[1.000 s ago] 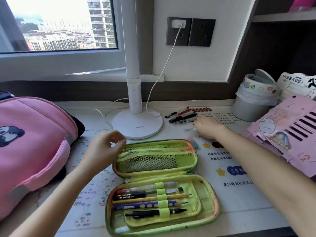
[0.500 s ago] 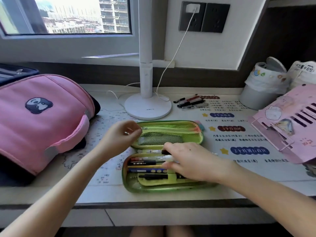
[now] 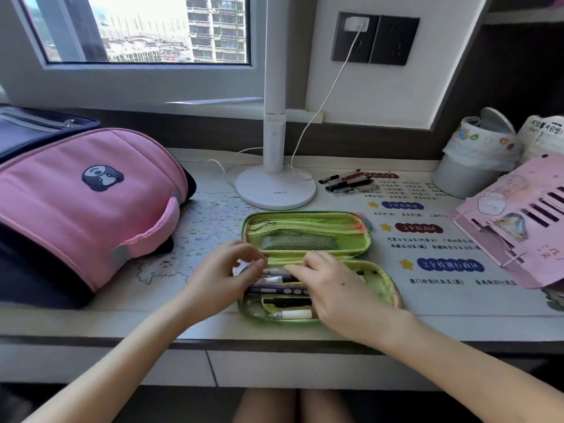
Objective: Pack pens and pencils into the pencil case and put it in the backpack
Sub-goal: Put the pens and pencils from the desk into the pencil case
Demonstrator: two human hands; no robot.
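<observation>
The green pencil case (image 3: pixel 378 239) lies open on the desk, mesh lid at the back. Several pens and pencils (image 3: pixel 279 290) lie in its front half, and a white one (image 3: pixel 294 315) rests along the front rim. My right hand (image 3: pixel 335 291) covers the middle of the front half, its fingers pressing a pale pen (image 3: pixel 274 272) into the top row. My left hand (image 3: pixel 222 279) pinches that pen's left end at the case's left edge. Several loose pens (image 3: pixel 348 182) lie at the back beside the lamp base. The pink backpack (image 3: pixel 76 209) lies at the left.
A white desk lamp (image 3: pixel 274 190) with a cable stands behind the case. At the right are a grey bin with a white liner (image 3: pixel 470 169) and a pink folder (image 3: pixel 518 221). A printed mat (image 3: pixel 427 264) covers the desk. The desk's front edge is just below the case.
My right hand came back from the loose pens with a pale pen and laid it in the case's top row. My left hand moved from the lid down to the pen's left end.
</observation>
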